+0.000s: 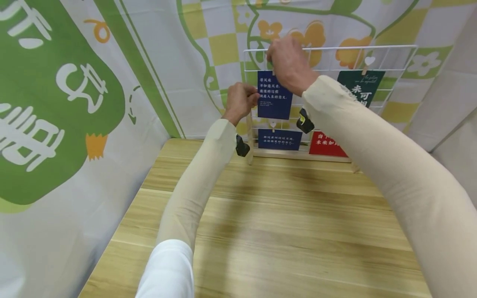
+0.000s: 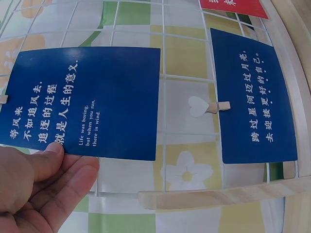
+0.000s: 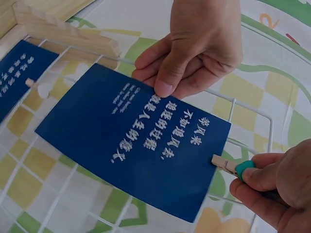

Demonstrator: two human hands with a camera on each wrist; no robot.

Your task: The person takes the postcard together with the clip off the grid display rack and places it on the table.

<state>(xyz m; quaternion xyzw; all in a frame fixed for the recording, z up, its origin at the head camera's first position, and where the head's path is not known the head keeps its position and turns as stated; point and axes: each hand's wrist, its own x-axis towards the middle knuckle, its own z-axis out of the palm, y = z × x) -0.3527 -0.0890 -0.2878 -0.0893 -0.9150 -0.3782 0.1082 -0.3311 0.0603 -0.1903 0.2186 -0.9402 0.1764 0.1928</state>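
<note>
A dark blue card with white writing (image 1: 273,108) hangs at the upper left of a white wire grid (image 1: 328,48). By its side edge, my left hand (image 1: 238,99) pinches this card between thumb and fingers; the left wrist view shows the thumb on its printed face. At the card's top edge sits a small wooden clothespin (image 3: 225,164) with a green ornament. My right hand (image 3: 284,187) pinches that clothespin at the ornament end, and its wooden tip meets the card's edge. In the head view the right hand (image 1: 290,62) covers the clothespin.
Below hangs a second blue card (image 2: 257,104), held by a clothespin with a white heart (image 2: 198,107). A green card (image 1: 367,82) and a red card (image 1: 326,145) are on the grid's right, partly behind the right sleeve. A wooden base (image 1: 298,155) supports the grid on the wooden table (image 1: 298,231).
</note>
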